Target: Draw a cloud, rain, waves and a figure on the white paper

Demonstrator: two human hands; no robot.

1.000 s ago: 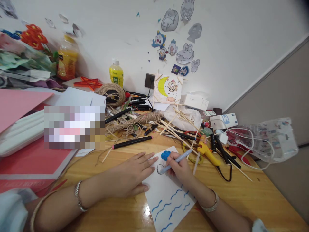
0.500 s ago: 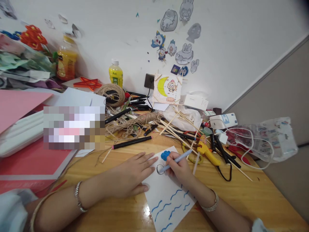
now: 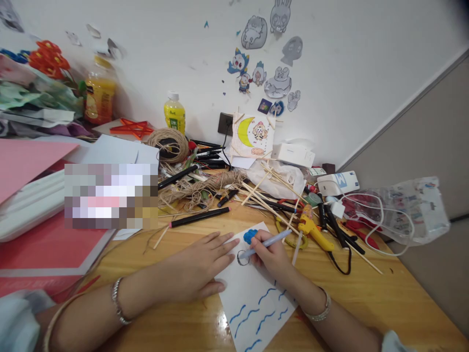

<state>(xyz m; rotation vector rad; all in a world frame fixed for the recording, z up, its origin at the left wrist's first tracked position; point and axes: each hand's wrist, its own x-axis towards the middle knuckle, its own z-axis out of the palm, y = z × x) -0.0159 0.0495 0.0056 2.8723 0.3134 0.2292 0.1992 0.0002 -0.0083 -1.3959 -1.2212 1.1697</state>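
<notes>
A white sheet of paper lies on the wooden table, with blue wavy lines across its lower part. Near its top are a filled blue cloud shape and a dark round outline. My left hand lies flat with fingers spread, its fingertips on the sheet's left edge. In my right hand is a pale blue-grey pen, slanting up to the right, its lower end at the round outline. The fingers wrap round the pen and partly hide the sheet's right side.
Beyond the sheet lie a black marker, wooden sticks and twine. A yellow glue gun with a black cord is right of my right hand. Red folders sit left. Bottles stand by the wall.
The view has shifted very slightly. My right hand and the pen keep nearly the same place at the round outline, and my left hand stays on the sheet.
</notes>
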